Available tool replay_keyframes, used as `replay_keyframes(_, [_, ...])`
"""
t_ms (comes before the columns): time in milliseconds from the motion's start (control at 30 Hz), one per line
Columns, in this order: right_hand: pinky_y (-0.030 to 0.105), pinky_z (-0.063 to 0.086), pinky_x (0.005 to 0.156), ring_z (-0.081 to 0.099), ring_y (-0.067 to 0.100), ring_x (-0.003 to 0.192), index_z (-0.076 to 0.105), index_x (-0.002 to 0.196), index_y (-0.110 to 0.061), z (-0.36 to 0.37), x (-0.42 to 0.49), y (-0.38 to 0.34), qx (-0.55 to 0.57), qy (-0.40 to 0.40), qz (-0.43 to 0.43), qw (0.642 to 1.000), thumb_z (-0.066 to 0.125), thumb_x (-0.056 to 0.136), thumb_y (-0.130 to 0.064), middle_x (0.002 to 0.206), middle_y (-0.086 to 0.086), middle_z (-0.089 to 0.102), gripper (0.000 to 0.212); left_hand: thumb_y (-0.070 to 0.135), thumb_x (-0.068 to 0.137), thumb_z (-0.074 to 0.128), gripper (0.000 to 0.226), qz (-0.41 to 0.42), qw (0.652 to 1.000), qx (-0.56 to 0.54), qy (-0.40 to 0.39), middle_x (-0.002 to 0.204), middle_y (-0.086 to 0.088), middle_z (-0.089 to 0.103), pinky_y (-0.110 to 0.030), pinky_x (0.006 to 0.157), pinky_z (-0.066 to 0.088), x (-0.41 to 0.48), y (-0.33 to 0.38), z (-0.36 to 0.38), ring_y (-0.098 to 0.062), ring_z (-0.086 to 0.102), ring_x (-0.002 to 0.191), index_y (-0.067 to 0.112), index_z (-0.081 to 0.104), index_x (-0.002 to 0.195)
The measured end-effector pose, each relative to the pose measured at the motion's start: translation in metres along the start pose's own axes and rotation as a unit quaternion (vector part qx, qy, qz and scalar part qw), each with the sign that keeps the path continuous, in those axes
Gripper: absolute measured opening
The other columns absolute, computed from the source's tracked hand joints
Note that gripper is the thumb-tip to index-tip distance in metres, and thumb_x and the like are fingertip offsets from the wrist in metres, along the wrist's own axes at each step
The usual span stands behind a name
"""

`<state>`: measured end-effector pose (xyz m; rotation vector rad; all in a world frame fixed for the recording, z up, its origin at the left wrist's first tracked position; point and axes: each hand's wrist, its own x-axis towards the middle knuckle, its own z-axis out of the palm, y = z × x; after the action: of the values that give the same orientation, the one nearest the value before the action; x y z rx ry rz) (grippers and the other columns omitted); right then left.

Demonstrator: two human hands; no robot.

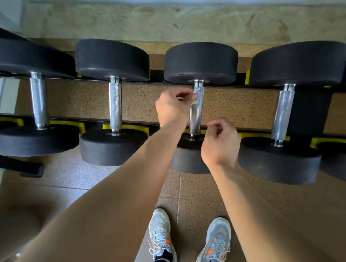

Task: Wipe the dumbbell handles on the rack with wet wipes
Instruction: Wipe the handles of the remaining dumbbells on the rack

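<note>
A gym: black round-headed dumbbells (114, 100) line a yellow-cradled rack (126, 127) above speckled rubber floor tiles (195, 191).

Dumbbells (112, 59): we see a row, black round heads, lying side by side
Handles (115, 104): knurled chrome, running away from us
Rack (142, 82): black rails, yellow cradles (137, 128)
Wet wipe (195, 92): small, white, crumpled, against one handle's far end
</note>
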<state>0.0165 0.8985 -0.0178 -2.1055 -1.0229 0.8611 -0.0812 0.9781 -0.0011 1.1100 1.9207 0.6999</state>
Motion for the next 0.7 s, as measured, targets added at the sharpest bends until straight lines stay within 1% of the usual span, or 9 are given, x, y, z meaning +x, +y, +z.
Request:
replay_keyframes(100, [0.028, 0.045, 0.066, 0.062, 0.016, 0.082, 0.068, 0.083, -0.018, -0.003, -0.001, 0.0, -0.006, -0.01, 0.001, 1.0, 0.047, 0.092, -0.01, 0.093, -0.002, 0.068, 0.025, 0.02, 0.09, 0.076, 0.011, -0.007, 0.998, 0.017, -0.057, 0.083, 0.024, 0.065, 0.002, 0.068, 0.041, -0.011, -0.017, -0.008, 0.012, 0.06, 0.079, 0.025, 0.078, 0.1])
replay_keyframes(133, [0.028, 0.045, 0.066, 0.062, 0.017, 0.082, 0.069, 0.083, -0.018, -0.003, -0.001, -0.001, -0.007, -0.008, 0.001, 1.0, 0.046, 0.092, -0.01, 0.092, -0.002, 0.068, 0.025, 0.019, 0.089, 0.077, 0.01, -0.015, 0.996, 0.03, -0.079, 0.083, 0.023, 0.066, -0.001, 0.069, 0.044, -0.015, -0.024, -0.012, 0.011, 0.061, 0.079, 0.025, 0.077, 0.098])
replay_keyframes(200, [0.028, 0.043, 0.064, 0.062, 0.018, 0.081, 0.069, 0.082, -0.016, -0.002, -0.002, -0.003, -0.011, -0.005, 0.002, 1.0, 0.046, 0.091, -0.009, 0.09, -0.001, 0.069, 0.026, 0.018, 0.086, 0.08, 0.01, -0.038, 0.992, 0.051, -0.106, 0.08, 0.02, 0.067, -0.001, 0.063, 0.043, -0.019, -0.035, -0.016, 0.009, 0.061, 0.075, 0.026, 0.075, 0.088])
replay_keyframes(267, [0.027, 0.04, 0.062, 0.061, 0.02, 0.079, 0.069, 0.082, -0.015, -0.002, -0.001, -0.002, -0.013, -0.004, 0.005, 1.0, 0.045, 0.091, -0.009, 0.088, 0.0, 0.069, 0.026, 0.017, 0.085, 0.081, 0.01, -0.063, 0.992, 0.048, -0.095, 0.079, 0.017, 0.067, -0.002, 0.058, 0.043, -0.015, -0.032, -0.013, 0.007, 0.06, 0.073, 0.024, 0.073, 0.086])
replay_keyframes(400, [0.034, 0.047, 0.065, 0.062, 0.024, 0.08, 0.068, 0.08, -0.017, -0.001, 0.0, 0.0, -0.017, -0.006, -0.001, 1.0, 0.045, 0.089, -0.011, 0.09, 0.002, 0.069, 0.025, 0.018, 0.088, 0.078, 0.009, -0.085, 0.995, 0.01, -0.047, 0.082, 0.017, 0.067, -0.008, 0.066, 0.044, -0.004, -0.016, -0.006, 0.006, 0.061, 0.077, 0.02, 0.076, 0.097])
replay_keyframes(500, [0.029, 0.039, 0.065, 0.06, 0.023, 0.083, 0.067, 0.08, -0.017, -0.002, -0.001, -0.001, -0.031, -0.013, -0.003, 0.999, 0.046, 0.091, -0.011, 0.095, 0.003, 0.068, 0.025, 0.018, 0.088, 0.078, 0.007, -0.073, 0.99, 0.064, -0.107, 0.083, 0.017, 0.068, -0.006, 0.062, 0.044, -0.013, -0.021, -0.02, 0.006, 0.061, 0.076, 0.024, 0.075, 0.088])
replay_keyframes(567, [0.028, 0.037, 0.067, 0.06, 0.025, 0.086, 0.068, 0.086, -0.016, -0.004, -0.002, -0.005, -0.062, -0.026, -0.015, 0.998, 0.045, 0.094, -0.012, 0.099, 0.004, 0.066, 0.024, 0.018, 0.086, 0.081, 0.009, -0.054, 0.983, 0.095, -0.145, 0.082, 0.014, 0.069, -0.006, 0.063, 0.045, -0.025, -0.023, -0.037, 0.004, 0.062, 0.076, 0.024, 0.075, 0.085])
replay_keyframes(633, [0.031, 0.04, 0.069, 0.059, 0.028, 0.089, 0.068, 0.095, -0.014, -0.009, -0.006, -0.013, -0.114, -0.03, -0.051, 0.992, 0.046, 0.097, -0.014, 0.102, 0.008, 0.064, 0.022, 0.019, 0.086, 0.081, 0.009, -0.051, 0.988, 0.082, -0.122, 0.085, 0.013, 0.07, -0.007, 0.066, 0.044, -0.037, -0.023, -0.058, 0.003, 0.063, 0.079, 0.024, 0.073, 0.087])
replay_keyframes(700, [0.036, 0.046, 0.071, 0.058, 0.028, 0.089, 0.067, 0.098, -0.012, -0.014, -0.015, -0.028, -0.159, -0.03, -0.128, 0.978, 0.049, 0.097, -0.015, 0.1, 0.008, 0.064, 0.018, 0.02, 0.088, 0.079, 0.009, -0.059, 0.995, 0.059, -0.063, 0.085, 0.013, 0.069, -0.014, 0.073, 0.047, -0.046, -0.022, -0.083, 0.0, 0.064, 0.081, 0.025, 0.072, 0.089])
